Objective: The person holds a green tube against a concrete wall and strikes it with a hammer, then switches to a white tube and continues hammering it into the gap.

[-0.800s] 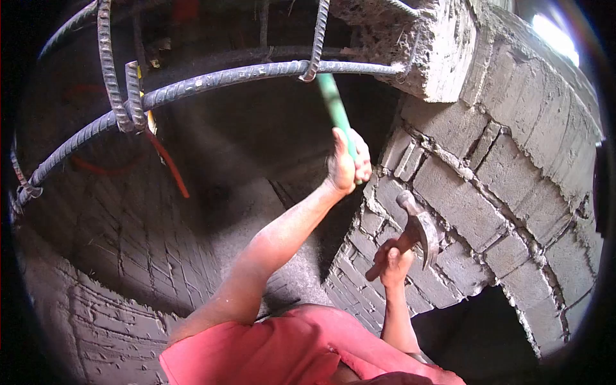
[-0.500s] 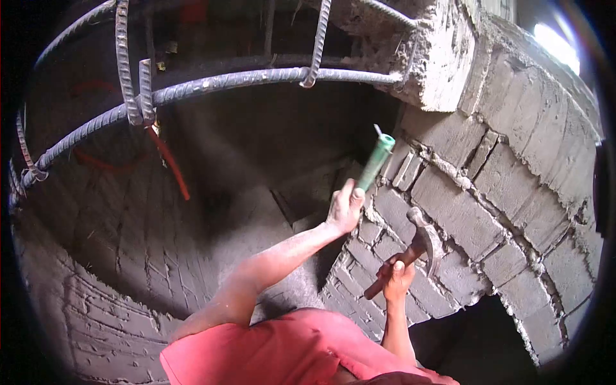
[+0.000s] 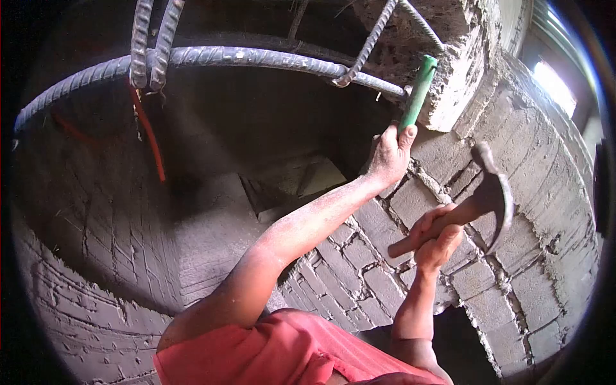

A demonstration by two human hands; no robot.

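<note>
My left hand [image 3: 390,154] is closed around the lower end of a green tube-like tool [image 3: 418,93], which points upward and leans a little right. Its top overlaps the rough broken concrete [image 3: 459,83] in this view, close to where a steel bar enters it. Lower and to the right, my right hand [image 3: 438,242] grips the handle of a claw hammer [image 3: 495,191]. The hammer head is raised in front of the brick wall, its curved claw pointing down and its round face up.
A thick ribbed steel bar [image 3: 237,56] arcs across the top, with bent rebar ties [image 3: 373,45] hooked on it. An orange-red cord [image 3: 151,138] hangs at the left. On the right rises a mortared brick wall [image 3: 475,279]; a dark gap [image 3: 459,340] opens below.
Both hands have moved up and right. The green tool now stands against the concrete's edge in view, and the hammer is farther right. The view has shifted slightly.
</note>
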